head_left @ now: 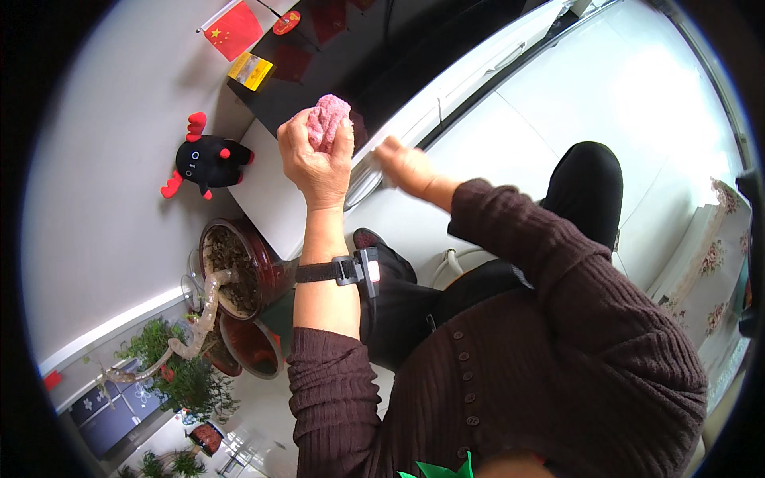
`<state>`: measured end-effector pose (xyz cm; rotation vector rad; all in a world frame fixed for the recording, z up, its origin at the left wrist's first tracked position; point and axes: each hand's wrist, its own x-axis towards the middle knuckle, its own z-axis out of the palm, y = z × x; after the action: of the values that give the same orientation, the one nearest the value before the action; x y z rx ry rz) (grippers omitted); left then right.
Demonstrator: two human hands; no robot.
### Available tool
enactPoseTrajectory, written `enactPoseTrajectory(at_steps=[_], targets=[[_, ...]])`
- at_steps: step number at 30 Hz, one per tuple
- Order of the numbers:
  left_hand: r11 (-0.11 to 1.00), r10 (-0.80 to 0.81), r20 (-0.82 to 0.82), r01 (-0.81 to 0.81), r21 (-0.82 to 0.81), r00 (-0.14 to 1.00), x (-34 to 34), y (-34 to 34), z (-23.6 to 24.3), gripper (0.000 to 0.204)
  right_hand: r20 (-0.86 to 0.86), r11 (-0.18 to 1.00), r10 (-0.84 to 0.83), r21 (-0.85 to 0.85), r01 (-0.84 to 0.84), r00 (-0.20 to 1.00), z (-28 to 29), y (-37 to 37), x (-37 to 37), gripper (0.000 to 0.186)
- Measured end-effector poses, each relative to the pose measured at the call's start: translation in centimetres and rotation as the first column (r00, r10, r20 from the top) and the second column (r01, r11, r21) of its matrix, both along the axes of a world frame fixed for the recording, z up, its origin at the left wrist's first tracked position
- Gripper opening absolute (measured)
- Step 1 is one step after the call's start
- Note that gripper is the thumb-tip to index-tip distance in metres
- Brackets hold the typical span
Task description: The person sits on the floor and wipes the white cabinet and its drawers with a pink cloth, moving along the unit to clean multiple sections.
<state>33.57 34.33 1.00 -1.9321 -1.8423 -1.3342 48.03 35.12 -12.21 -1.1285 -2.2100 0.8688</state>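
Observation:
A crumpled pink cloth (327,121) is bunched in my left hand (315,163), its fingers closed around it. This hand is held up over the near end of a glossy black cabinet top (374,68). My right hand (406,167) is to the right of it, beside the cabinet's white drawer front (478,76). Motion smears its fingers, so I cannot make out their shape or whether they hold anything. A black strap with a small device (362,271) is fastened round my left forearm.
A small red flag (233,32) and a yellow box (250,72) stand at the cabinet's left end. Nearby is a black plush toy (213,163) with red antlers. A potted tree (255,267) and a brown pot (253,346) are at lower left. Floral fabric (709,255) hangs at right.

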Motion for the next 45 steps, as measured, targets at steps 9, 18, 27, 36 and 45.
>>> enactPoseTrajectory(at_steps=[9,18,27,36,45], targets=[[1.000,-0.022,0.055,0.022,0.003,0.998,0.5,-0.2,0.3,0.037,-0.038,0.832,-0.554,-0.059,0.551,0.832,1.4,10.4,10.0,0.020],[1.000,0.007,-0.025,-0.006,0.004,1.000,0.1,0.1,0.0,0.039,-0.069,0.979,0.163,-0.115,-0.171,0.984,-0.4,-2.2,-1.3,0.032],[1.000,0.003,-0.009,-0.003,0.012,1.000,0.1,0.1,-0.1,0.039,-0.206,0.391,-0.694,-0.912,0.122,0.690,0.6,2.5,2.8,0.036],[1.000,-0.003,-0.022,0.004,0.016,1.000,0.2,0.2,-0.1,0.039,-0.205,0.312,-0.828,-0.942,0.124,0.522,-1.4,4.1,1.9,0.023],[1.000,-0.008,0.013,0.008,0.003,1.000,0.5,0.0,0.2,0.039,-0.245,0.313,-0.934,-0.912,0.264,0.260,-3.1,9.9,7.8,0.012]])
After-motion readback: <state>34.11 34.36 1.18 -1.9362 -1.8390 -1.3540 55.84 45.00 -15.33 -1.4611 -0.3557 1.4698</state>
